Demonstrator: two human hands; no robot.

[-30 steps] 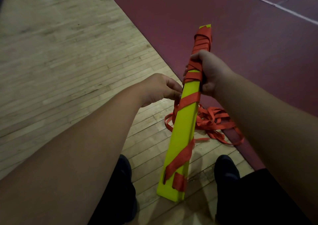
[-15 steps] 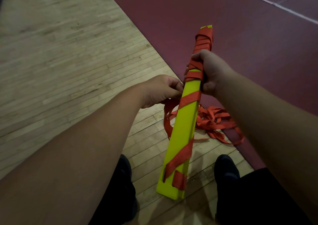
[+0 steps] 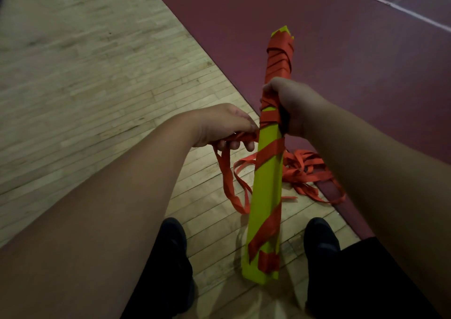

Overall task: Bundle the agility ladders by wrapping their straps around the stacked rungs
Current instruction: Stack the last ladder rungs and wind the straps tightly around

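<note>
Standing on end on the wooden floor (image 3: pixel 97 99), between two dark shoes (image 3: pixel 170 235) and tilted slightly away: the yellow stacked rungs (image 3: pixel 266 191), bound thick with red strap (image 3: pixel 279 57) at the top and crossed lower down by only a couple of slack diagonals. Clenched round the bundle just under the dense wrap, the right hand (image 3: pixel 295 106); beside the rungs' left edge, the left hand (image 3: pixel 224 126), fingers (image 3: pixel 235 145) curled on a bunched length of strap. Probably partway through a turn. Pull that length taut before passing it round, lay it flat rather than twisted, and set it just beside the turn above, leaving no yellow gap. Pin each finished turn under the right thumb. Feed from the loose heap (image 3: pixel 307 169) lying behind the rungs, and shake out tangles early. Brace the foot of the stack against slipping on the boards.
</note>
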